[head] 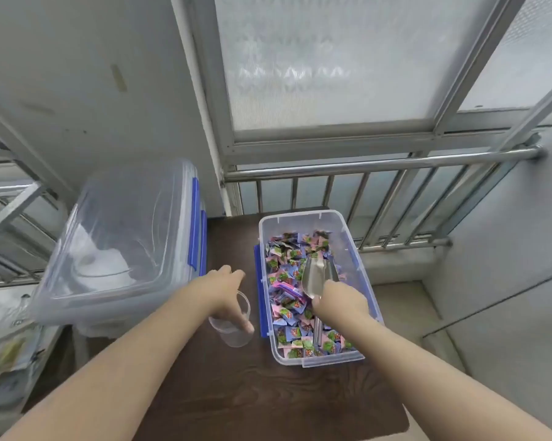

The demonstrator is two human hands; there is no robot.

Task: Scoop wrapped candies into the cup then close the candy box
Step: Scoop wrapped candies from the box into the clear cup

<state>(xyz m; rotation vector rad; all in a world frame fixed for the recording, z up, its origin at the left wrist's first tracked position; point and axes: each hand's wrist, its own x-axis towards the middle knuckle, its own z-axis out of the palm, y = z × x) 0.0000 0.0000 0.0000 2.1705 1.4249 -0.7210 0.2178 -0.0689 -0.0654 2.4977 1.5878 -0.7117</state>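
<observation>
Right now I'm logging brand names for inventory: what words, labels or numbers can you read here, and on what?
None can be read.
Candies in the candy box: printed wrappers, green and pink pictures, lettering too blurred.
Cup, scoop, lid: no visible print.

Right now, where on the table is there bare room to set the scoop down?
Best patch: the dark table nearer the person than the cup and candy box, between the forearms. A smaller bare strip lies beyond the cup, between the big clear bin and the box. Around the cup it is crowded.
</observation>
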